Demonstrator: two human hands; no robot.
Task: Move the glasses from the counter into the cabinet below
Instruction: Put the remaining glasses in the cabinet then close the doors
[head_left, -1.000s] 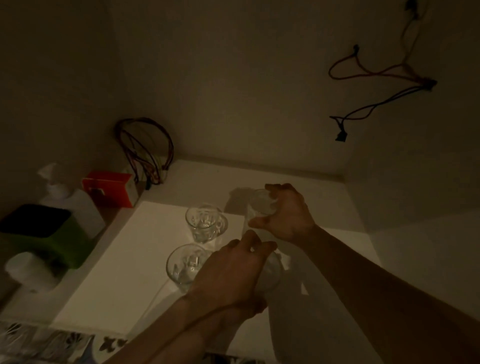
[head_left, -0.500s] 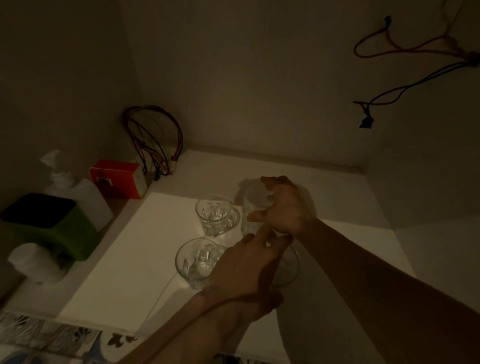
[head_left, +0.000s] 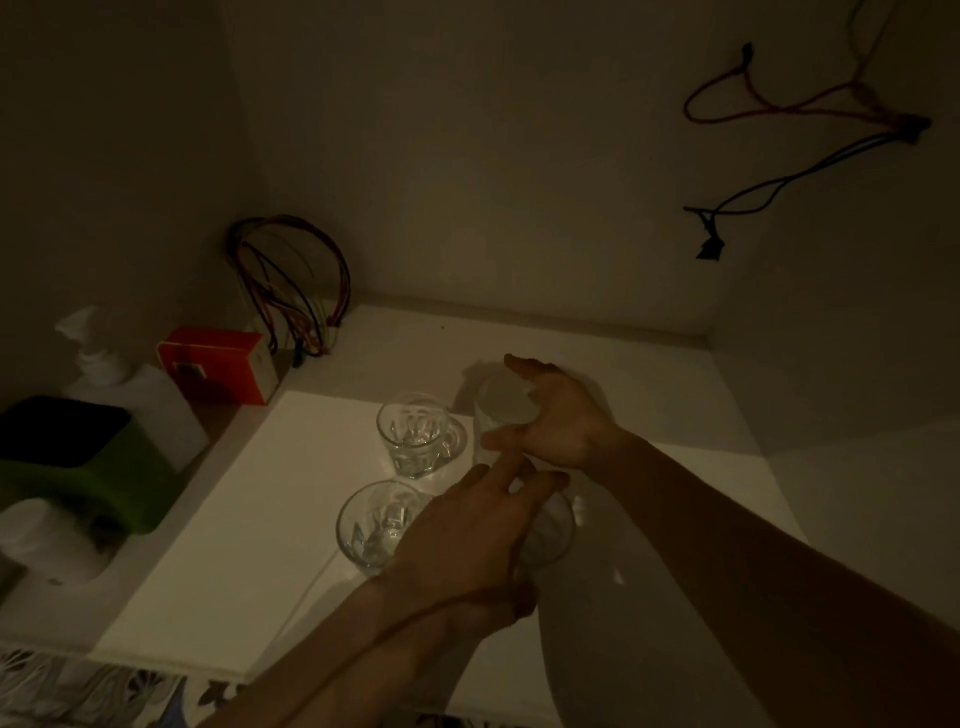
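The fingers and thumb of the right hand (head_left: 558, 421) are seen curled around the side of a tall clear glass (head_left: 501, 415), the thumb low on its near wall and the fingertips hooked at the far rim, so that the glass is held upright at the back of the group. The fingers of the left hand (head_left: 467, 540) are spread and laid over a second glass (head_left: 550, 530), whose rounded rim is visible just past the knuckles; whether a full grip has been closed on it cannot be told, since most of the glass is hidden under the palm. Just to the left of that hand, touching or nearly touching it, a faceted tumbler (head_left: 376, 522) is seen standing free. Behind it, beside the held tall glass, a glass mug (head_left: 418, 434) with a handle on its right side is set apart from both hands. All four pieces are placed on a white counter (head_left: 234, 545) in dim light. Along the left edge a red box (head_left: 218, 371), a white pump bottle (head_left: 130, 395) and a green and black container (head_left: 78, 462) are ranged, and a bundle of coloured wires (head_left: 291, 291) is seen in the back corner.
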